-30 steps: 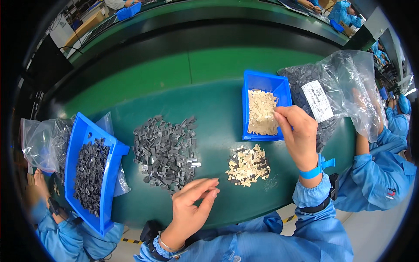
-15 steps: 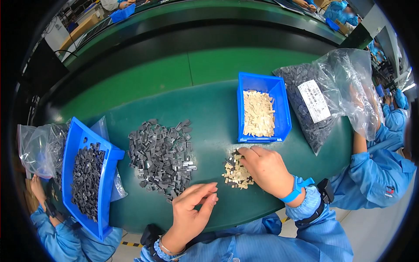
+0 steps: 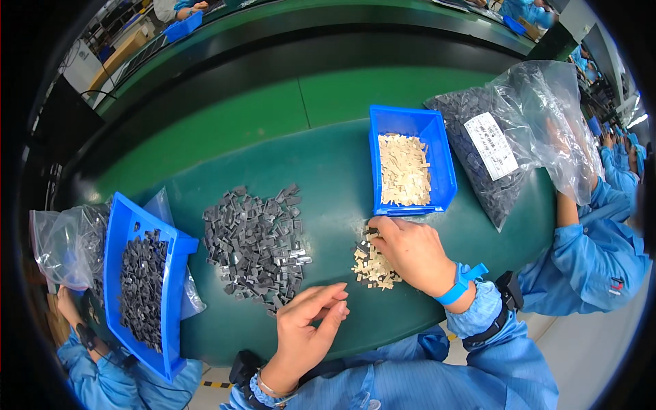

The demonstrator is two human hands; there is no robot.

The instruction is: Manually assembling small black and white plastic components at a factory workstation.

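My left hand [image 3: 306,336] hovers over the near edge of the green table, beside a heap of small dark grey plastic pieces [image 3: 254,239]. Its fingers curl toward the thumb, and whatever they may hold is hidden. My right hand [image 3: 415,254] bends down over a small pile of pale gold strips [image 3: 372,266], with a few dark bits among them. Thumb and fingertips come together at the pile's far edge; what is between them does not show. Just beyond stands a blue bin [image 3: 447,167] holding many more pale gold strips [image 3: 404,171].
On the left, a tilted blue bin [image 3: 117,246] is filled with dark pieces [image 3: 142,290]. Clear plastic bags [image 3: 65,249] lie beside it. A labelled bag of dark pieces [image 3: 471,130] lies at the right. Co-workers' blue sleeves [image 3: 581,253] flank the table.
The whole view has shifted slightly. Relative to the piles, both hands keep nearly the same place and pose, with the right fingertips still at the gold pile's far edge.
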